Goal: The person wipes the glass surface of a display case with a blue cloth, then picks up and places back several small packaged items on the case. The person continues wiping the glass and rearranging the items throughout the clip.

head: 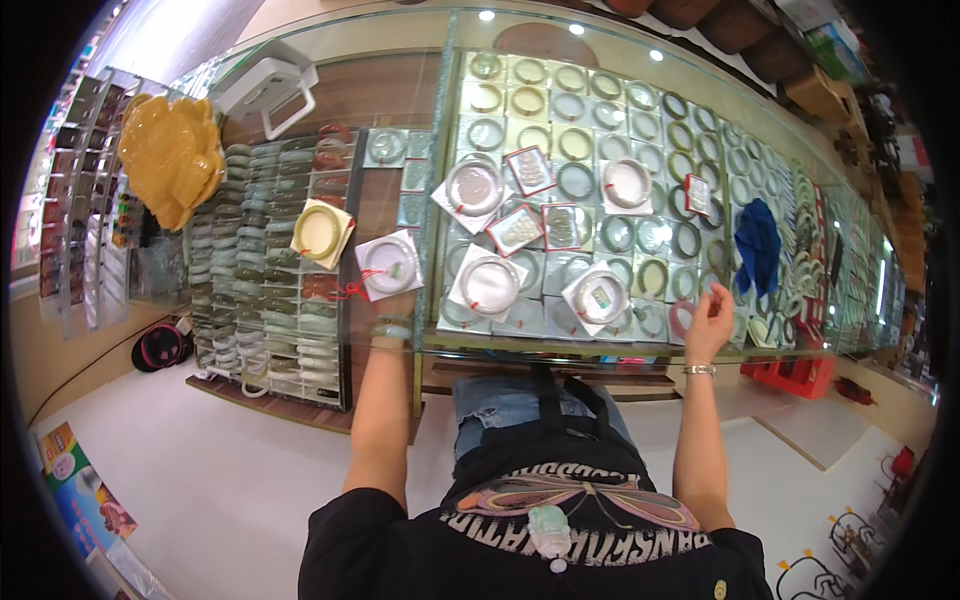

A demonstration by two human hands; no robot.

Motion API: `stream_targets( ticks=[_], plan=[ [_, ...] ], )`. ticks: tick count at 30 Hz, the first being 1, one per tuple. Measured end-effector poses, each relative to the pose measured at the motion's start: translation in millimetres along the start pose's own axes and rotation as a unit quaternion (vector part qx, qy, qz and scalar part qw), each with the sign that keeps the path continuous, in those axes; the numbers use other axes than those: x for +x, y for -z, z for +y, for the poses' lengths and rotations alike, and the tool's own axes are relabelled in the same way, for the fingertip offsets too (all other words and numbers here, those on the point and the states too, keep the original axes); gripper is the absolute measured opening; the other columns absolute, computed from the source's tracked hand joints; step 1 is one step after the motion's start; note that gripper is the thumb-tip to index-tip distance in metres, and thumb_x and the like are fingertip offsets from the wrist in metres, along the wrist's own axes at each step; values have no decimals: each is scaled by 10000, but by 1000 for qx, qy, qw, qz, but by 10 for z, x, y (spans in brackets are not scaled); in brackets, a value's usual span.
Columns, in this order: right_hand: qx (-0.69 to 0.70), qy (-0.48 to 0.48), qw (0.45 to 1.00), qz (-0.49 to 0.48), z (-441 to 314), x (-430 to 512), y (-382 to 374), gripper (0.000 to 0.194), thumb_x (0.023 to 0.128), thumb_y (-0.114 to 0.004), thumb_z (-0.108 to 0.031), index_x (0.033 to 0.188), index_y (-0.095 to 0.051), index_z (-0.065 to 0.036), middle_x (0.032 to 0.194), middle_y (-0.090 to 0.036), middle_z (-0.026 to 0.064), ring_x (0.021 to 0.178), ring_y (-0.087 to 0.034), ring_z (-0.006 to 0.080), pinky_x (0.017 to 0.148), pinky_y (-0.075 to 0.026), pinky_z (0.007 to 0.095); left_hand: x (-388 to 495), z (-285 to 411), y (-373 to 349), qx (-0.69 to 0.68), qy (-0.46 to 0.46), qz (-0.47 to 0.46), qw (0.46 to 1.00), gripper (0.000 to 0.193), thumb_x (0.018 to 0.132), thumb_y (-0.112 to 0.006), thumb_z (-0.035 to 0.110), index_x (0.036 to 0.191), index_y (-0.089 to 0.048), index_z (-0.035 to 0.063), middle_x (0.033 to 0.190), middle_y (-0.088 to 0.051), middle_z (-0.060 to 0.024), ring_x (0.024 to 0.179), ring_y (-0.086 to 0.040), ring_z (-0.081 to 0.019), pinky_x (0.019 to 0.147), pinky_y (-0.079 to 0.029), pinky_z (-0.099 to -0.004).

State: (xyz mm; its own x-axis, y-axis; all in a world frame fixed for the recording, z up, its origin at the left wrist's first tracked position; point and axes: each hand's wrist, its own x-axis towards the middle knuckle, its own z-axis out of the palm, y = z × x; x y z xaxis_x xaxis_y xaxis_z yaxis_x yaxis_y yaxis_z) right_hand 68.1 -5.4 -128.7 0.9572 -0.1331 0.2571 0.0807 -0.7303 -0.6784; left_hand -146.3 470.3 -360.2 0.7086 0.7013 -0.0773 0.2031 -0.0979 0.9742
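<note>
My left hand [393, 306] is at the glass counter's near edge, under a white square card bearing a pale bangle with a red string [390, 265]; the card hides most of the fingers. Bracelets circle that wrist. My right hand [710, 321] is raised over the counter's near edge, fingers loosely curled and apart, holding nothing. Between the hands, bangles on white cards rest on the glass, among them a white bangle [490, 285] and a bangle around a small green-marked insert [599, 297]. Behind them lie red-edged packets [515, 230]. A yellowish bangle [316, 232] sits left of my left hand.
Rows of bangles [576, 144] fill the glass case. A bangle rack [259, 277] stands left, with an amber-colored carving [172, 157] and a white device [266, 90] beyond. A blue cloth [757, 247] lies right. A red plastic container [791, 371] is below the counter.
</note>
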Motion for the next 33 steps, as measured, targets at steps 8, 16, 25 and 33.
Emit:
stream_targets(
  ticks=[8,16,25,33],
  plan=[
    [134,264,933,-204,-1537,55,-797,225,849,-737,-54,1073,-720,-51,948,-649,75,790,-614,213,693,-499,319,-548,1152,348,362,-125,39,923,407,944,-597,85,1306,-529,-88,1429,-452,-287,1306,-451,-444,1094,-376,-490],
    [-16,390,889,-239,-1768,27,-1259,191,822,-711,-93,1006,-725,-44,914,-596,62,941,-584,242,773,-540,352,-1355,1722,630,408,-46,-3,912,405,928,-613,78,1307,-578,-61,1392,-479,-273,1267,-475,-440,1082,-394,-488],
    [-122,542,794,-246,-1733,132,-1307,113,802,-612,-44,904,-656,-23,901,-625,82,911,-616,237,760,-536,351,-1445,2597,407,296,-153,-29,942,183,870,-660,-17,1044,-714,-4,1016,-680,-136,927,-650,-312,824,-529,-387],
    [-66,482,844,-226,-1756,286,-1121,104,819,-659,-60,916,-687,-32,852,-655,84,821,-648,244,709,-553,371,-966,3053,-288,221,-261,-81,936,185,880,-663,-32,1056,-710,2,1016,-684,-135,908,-662,-290,792,-528,-359]
  ],
)
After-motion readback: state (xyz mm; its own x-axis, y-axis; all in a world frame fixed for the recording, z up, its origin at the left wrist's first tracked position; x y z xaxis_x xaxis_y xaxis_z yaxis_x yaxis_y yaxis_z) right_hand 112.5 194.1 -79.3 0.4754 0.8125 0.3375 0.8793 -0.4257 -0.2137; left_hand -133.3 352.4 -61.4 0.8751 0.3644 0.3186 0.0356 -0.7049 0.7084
